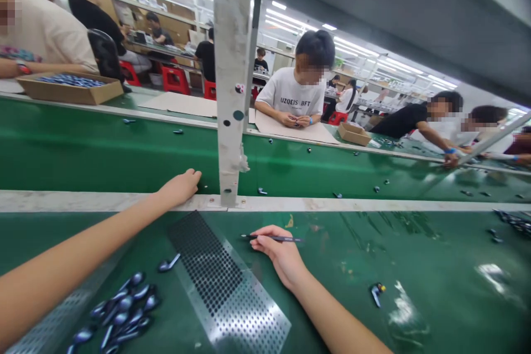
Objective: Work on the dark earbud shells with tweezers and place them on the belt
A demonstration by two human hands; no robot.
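Observation:
My right hand [277, 251] is closed around a pair of dark tweezers [286, 239], whose tips point left over the green bench. Just left of it lies a clear sheet [257, 310] with rows of small black round dots [207, 265]. My left hand [181, 187] reaches to the near edge of the green conveyor belt [103, 149], its fingers curled together; anything in them is hidden. Below my left forearm is a pile of dark blue earbud shells [124, 310]. One single earbud shell [168, 263] rests against the sheet's left edge.
A metal post [232, 94] rises from the pale rail [332, 204] ahead. More earbud pieces [262, 191] dot the belt. Another earbud piece [376, 293] lies at right near a clear plastic bag [404, 310]. Across the belt, co-workers sit by cardboard boxes [70, 91].

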